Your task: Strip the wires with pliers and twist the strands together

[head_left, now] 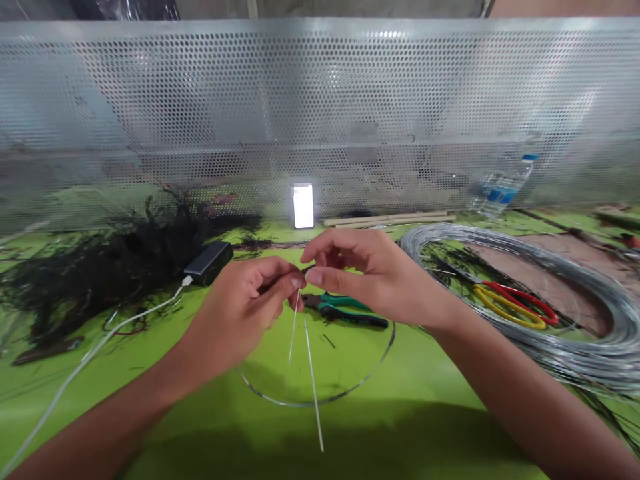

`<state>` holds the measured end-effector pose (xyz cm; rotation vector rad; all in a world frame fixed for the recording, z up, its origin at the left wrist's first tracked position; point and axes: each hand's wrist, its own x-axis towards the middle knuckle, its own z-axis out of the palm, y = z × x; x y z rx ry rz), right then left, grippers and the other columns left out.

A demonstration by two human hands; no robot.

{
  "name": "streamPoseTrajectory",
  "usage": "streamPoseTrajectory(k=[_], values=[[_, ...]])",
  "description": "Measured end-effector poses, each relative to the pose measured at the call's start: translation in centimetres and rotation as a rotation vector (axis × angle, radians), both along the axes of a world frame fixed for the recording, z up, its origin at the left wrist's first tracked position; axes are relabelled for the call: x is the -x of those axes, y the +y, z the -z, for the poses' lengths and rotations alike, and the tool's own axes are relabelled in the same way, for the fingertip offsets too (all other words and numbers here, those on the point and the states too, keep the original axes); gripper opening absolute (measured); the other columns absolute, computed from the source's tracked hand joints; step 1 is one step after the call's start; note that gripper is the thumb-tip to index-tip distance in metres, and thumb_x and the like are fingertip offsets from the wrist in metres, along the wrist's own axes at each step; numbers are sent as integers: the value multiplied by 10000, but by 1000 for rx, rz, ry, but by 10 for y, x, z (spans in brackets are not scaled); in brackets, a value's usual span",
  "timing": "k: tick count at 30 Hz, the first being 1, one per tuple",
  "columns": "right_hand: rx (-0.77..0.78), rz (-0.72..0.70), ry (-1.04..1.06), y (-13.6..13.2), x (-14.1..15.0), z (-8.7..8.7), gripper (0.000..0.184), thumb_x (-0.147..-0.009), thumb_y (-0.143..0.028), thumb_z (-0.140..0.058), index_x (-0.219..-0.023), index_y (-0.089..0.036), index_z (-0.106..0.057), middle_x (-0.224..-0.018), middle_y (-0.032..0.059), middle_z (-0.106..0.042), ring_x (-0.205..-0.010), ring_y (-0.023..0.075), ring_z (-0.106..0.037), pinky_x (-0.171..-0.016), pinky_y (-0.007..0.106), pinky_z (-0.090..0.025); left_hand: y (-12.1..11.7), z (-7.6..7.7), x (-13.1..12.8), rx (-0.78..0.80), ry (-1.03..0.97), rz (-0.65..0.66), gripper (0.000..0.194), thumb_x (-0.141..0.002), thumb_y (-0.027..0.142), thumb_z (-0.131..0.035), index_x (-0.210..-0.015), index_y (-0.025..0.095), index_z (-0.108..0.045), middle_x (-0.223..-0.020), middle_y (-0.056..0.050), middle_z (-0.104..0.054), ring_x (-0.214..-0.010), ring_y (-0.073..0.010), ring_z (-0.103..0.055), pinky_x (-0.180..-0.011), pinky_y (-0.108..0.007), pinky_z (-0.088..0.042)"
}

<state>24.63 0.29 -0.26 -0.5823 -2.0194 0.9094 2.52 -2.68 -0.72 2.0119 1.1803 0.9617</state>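
Observation:
My left hand (pixel 245 307) is closed, thumb and forefinger pinching the top of a thin wire hoop (pixel 350 392). The hoop is partly silver, partly dark, and hangs below my hands. Two pale straight wire ends (pixel 313 380) stick down from beneath my left fingertips. Close beside it, my right hand (pixel 370 267) has its thumb and bent forefinger around a short dark section at the same spot; its other fingers curl loosely. Pliers with green and black handles (pixel 350 310) lie on the green surface just behind and below my hands, partly covered by them.
A large coil of silver wire (pixel 620 313) lies at right, with red-and-yellow-handled scissors (pixel 515 303) inside. Dark fibres (pixel 100 260) heap at left by a black box (pixel 210 261) with a white cable (pixel 125 323). Behind stand a lit phone-like screen (pixel 303 207), a bottle (pixel 505 190) and a perforated metal panel (pixel 310 87).

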Motion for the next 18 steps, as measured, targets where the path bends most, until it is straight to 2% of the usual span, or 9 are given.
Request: streamPoseTrajectory(k=[3,9,12,18], values=[[236,-2,-44,-11,4,-4,215,-914,-355,-813,-917,-172,-700,-699,-48,-587,-612,104,-475,-509,252,-356,-10,-3,-3,-140,63,-27,259,-1009,308,-623,-792,206,-721,-511,71,-487,-438,-69,-406,-414,-186,-306],[296,116,-126,-28,7,-14,129,-858,-218,-830,-856,-175,-708,-679,-68,-608,-611,84,-494,-498,228,-363,-20,-7,-8,-338,181,-58,252,-1002,208,-582,-782,210,-705,-481,107,-457,-396,-42,-375,-390,-162,-273],[231,160,-144,-33,7,-14,115,-857,-181,-795,-799,-186,-696,-647,-80,-601,-581,75,-489,-484,226,-364,-24,-8,-10,-415,225,-43,252,-997,190,-578,-771,210,-688,-489,114,-466,-395,-33,-378,-385,-159,-262],[-41,333,-216,-39,9,-9,135,-873,-165,-749,-751,-207,-709,-620,-70,-638,-567,92,-527,-511,268,-361,-25,-8,-7,-464,255,-36,290,-1017,191,-563,-744,207,-660,-545,115,-554,-416,-19,-430,-405,-151,-297]])
